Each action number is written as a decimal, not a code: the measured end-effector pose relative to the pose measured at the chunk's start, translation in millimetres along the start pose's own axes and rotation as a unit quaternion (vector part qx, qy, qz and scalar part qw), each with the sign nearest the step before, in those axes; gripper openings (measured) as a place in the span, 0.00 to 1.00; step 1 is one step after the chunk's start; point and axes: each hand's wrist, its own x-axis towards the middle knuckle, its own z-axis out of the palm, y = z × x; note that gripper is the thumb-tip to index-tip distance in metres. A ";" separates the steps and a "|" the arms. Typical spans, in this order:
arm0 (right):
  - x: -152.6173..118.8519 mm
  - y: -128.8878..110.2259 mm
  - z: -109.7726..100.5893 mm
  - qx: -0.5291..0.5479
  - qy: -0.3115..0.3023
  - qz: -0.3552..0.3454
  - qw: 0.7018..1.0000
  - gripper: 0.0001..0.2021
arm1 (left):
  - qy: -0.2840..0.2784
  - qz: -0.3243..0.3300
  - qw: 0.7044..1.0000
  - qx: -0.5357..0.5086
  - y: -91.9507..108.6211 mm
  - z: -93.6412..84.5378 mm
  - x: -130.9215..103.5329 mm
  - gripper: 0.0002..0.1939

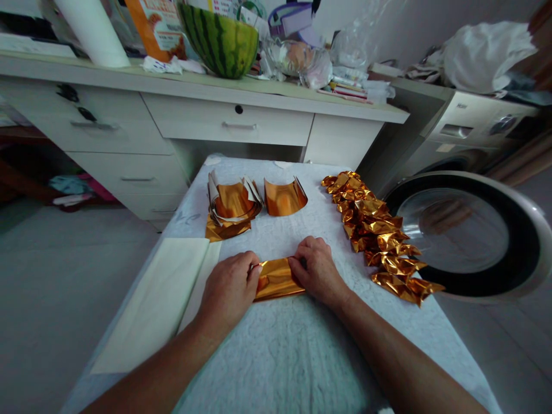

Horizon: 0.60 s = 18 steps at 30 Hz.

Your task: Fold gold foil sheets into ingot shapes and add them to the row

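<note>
Between my two hands a sheet of gold foil paper (279, 279) lies on the cloth-covered table, its far edge folded or rolled over. My left hand (233, 284) pinches its left end, thumb and fingers pressed together. At the other end my right hand (317, 267) grips the same sheet, fingers curled over the edge. Just beyond are a stack of curved gold foil sheets (235, 201) with white backs and a smaller curved gold stack (284, 197). To the right runs a row of folded gold foil pieces (371, 230) with pointed ends.
Pale paper sheets (155, 299) lie along the table's left side. Behind stands a white desk (276, 123) bearing a cut watermelon (219, 43), plastic bags and a paper roll (92, 31). A washing machine's open round door (466, 230) reaches close to the table's right edge.
</note>
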 end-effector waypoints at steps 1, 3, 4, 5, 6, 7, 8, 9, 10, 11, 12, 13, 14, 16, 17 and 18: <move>0.0 0.1 0.6 0.001 0.003 0.003 1.000 0.09 | -0.002 0.001 1.000 0.005 0.3 0.0 0.2 0.07; 0.1 0.0 1.4 0.001 0.008 0.009 1.000 0.10 | -0.008 0.001 1.000 0.014 0.6 -0.1 0.3 0.07; 0.2 -0.1 1.6 0.001 0.008 0.011 1.000 0.10 | -0.011 0.000 1.000 0.020 0.6 -0.2 0.4 0.08; 0.4 -0.2 1.6 0.000 0.007 0.012 1.000 0.10 | -0.013 0.000 1.000 0.025 0.4 -0.4 0.4 0.08; 0.6 -0.4 1.5 -0.002 0.005 0.013 1.000 0.10 | -0.015 0.001 0.999 0.030 0.2 -0.6 0.4 0.08; 0.9 -0.6 1.3 -0.004 0.003 0.013 1.000 0.10 | -0.017 0.003 0.999 0.035 -0.1 -0.8 0.3 0.08; 1.0 -0.7 1.1 -0.006 0.000 0.013 1.000 0.10 | -0.018 0.006 0.999 0.039 -0.4 -1.0 0.1 0.08; 1.2 -0.8 1.0 -0.008 -0.002 0.013 1.000 0.10 | -0.018 0.008 0.999 0.043 -0.7 -1.2 0.0 0.08; 1.2 -0.9 0.9 -0.009 -0.003 0.013 1.000 0.10 | -0.018 0.011 0.999 0.046 -1.0 -1.2 -0.2 0.08; 1.2 -0.9 0.9 -0.010 -0.003 0.012 1.000 0.10 | -0.018 0.013 0.999 0.048 -1.3 -1.2 -0.3 0.08; 1.0 -0.9 1.0 -0.010 -0.003 0.011 1.000 0.10 | -0.018 0.013 0.999 0.050 -1.6 -1.0 -0.3 0.08; 0.9 -0.8 1.2 -0.010 -0.003 0.010 1.000 0.10 | -0.018 0.013 0.998 0.052 -2.0 -0.7 -0.2 0.08; 0.7 -0.7 1.4 -0.010 -0.003 0.009 1.000 0.10 | -0.019 0.013 0.998 0.053 -2.6 -0.4 -0.1 0.08; 0.4 -0.4 1.8 -0.009 -0.004 0.010 1.000 0.09 | -0.019 0.014 0.998 0.055 -4.2 0.2 0.3 0.07; 0.4 -0.2 2.0 -0.009 -0.004 0.011 1.000 0.09 | -0.012 0.017 0.998 0.056 -5.1 0.2 0.6 0.06; 0.4 0.0 2.1 -0.010 -0.005 0.012 1.000 0.09 | 0.001 0.022 0.998 0.056 -5.9 -0.1 0.8 0.04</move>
